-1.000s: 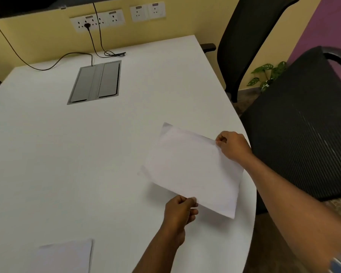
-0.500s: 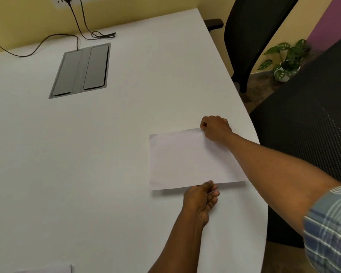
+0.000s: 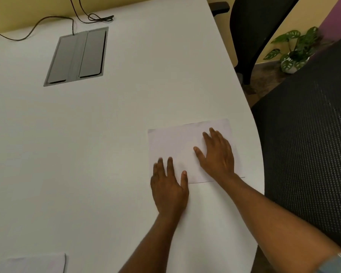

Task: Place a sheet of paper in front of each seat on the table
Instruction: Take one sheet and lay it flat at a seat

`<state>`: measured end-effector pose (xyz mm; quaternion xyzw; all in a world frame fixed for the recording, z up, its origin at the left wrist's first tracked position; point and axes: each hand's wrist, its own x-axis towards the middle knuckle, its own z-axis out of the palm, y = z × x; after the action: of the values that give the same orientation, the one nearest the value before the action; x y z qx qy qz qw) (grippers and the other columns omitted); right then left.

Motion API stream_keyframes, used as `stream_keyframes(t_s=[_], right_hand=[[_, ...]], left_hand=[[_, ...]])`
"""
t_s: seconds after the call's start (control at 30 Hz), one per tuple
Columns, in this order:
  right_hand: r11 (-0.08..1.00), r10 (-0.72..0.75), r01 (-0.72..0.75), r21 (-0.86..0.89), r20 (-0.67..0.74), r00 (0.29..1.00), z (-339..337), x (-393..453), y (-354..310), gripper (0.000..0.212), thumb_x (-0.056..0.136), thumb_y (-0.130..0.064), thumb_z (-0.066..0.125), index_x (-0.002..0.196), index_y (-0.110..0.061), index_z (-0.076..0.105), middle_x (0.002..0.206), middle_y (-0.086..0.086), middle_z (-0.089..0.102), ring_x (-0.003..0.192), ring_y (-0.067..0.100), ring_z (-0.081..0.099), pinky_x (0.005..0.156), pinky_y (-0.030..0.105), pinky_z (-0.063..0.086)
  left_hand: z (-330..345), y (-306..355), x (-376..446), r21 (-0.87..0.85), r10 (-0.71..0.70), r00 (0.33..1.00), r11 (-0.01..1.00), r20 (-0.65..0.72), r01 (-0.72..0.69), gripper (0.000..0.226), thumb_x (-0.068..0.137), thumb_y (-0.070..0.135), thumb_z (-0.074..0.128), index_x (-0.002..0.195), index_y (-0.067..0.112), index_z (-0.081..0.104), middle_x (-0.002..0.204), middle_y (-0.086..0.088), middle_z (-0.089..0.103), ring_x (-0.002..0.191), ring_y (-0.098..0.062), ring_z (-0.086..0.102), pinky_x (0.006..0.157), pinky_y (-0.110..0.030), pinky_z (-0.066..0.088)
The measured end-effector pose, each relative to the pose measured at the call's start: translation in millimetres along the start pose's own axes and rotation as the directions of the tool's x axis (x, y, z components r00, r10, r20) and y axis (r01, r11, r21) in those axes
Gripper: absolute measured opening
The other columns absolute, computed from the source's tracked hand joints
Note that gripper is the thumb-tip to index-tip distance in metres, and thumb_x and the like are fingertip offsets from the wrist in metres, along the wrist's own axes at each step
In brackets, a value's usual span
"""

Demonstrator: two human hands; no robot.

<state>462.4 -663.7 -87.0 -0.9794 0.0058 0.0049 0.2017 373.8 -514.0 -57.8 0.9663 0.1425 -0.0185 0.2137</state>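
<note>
The sheet of paper (image 3: 175, 146) lies flat on the white table (image 3: 106, 134), right of the middle of the frame, near the curved table edge and the black mesh chair (image 3: 307, 144). The right hand (image 3: 218, 154) rests on the sheet, palm down, fingers spread and gripping nothing. The left hand (image 3: 168, 186) is also flat and open; its fingertips are on the lower left corner of the sheet. Another sheet (image 3: 35, 263) lies at the lower left of the frame. A grey cable hatch (image 3: 76, 56) sits in the upper left.
</note>
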Motion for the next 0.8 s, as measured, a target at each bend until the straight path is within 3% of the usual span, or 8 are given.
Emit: stream_keyframes(t_s=[0.07, 0.13, 0.27, 0.8], right_hand=[[0.998, -0.005, 0.009, -0.062, 0.073, 0.997, 11, -14, 5, 0.074, 0.093, -0.062, 0.030, 0.153, -0.019, 0.020, 0.163, 0.005, 0.013, 0.150, 0.022, 0.009, 0.121, 0.038, 0.007], [0.990, -0.017, 0.033, -0.136, 0.118, 0.993, 18, -21, 10, 0.078, 0.092, -0.066, 0.019, 0.155, -0.021, 0.010, 0.164, 0.004, 0.004, 0.151, 0.019, 0.001, 0.122, 0.038, 0.001], [0.983, -0.018, 0.041, -0.179, 0.128, 0.992, 22, -25, 14, 0.081, 0.090, -0.068, 0.008, 0.155, -0.020, 0.003, 0.164, 0.003, -0.002, 0.151, 0.019, -0.005, 0.122, 0.041, 0.000], [0.980, -0.006, 0.036, -0.193, 0.149, 0.989, 15, -19, 10, 0.079, 0.092, -0.066, 0.012, 0.154, -0.020, -0.005, 0.163, 0.004, -0.010, 0.150, 0.021, -0.011, 0.122, 0.043, -0.002]], left_hand=[[10, -17, 14, 0.140, 0.119, 0.984, 0.981, 0.130, -0.137, 0.067, 0.097, 0.056, 0.024, 0.154, 0.031, -0.001, 0.162, 0.003, -0.013, 0.150, -0.018, -0.008, 0.120, -0.035, -0.002], [20, -32, 22, 0.183, 0.151, 0.968, 0.965, 0.202, -0.189, 0.067, 0.096, 0.058, 0.015, 0.150, 0.032, -0.015, 0.157, 0.006, -0.025, 0.148, -0.017, -0.018, 0.119, -0.034, -0.009], [29, -42, 27, 0.221, 0.174, 0.964, 0.950, 0.203, -0.218, 0.067, 0.093, 0.062, 0.006, 0.150, 0.034, -0.016, 0.158, 0.007, -0.025, 0.145, -0.013, -0.024, 0.117, -0.033, -0.012], [28, -42, 39, 0.211, 0.203, 0.955, 0.945, 0.217, -0.249, 0.068, 0.092, 0.065, 0.003, 0.149, 0.035, -0.020, 0.158, 0.007, -0.027, 0.144, -0.013, -0.026, 0.117, -0.033, -0.012]])
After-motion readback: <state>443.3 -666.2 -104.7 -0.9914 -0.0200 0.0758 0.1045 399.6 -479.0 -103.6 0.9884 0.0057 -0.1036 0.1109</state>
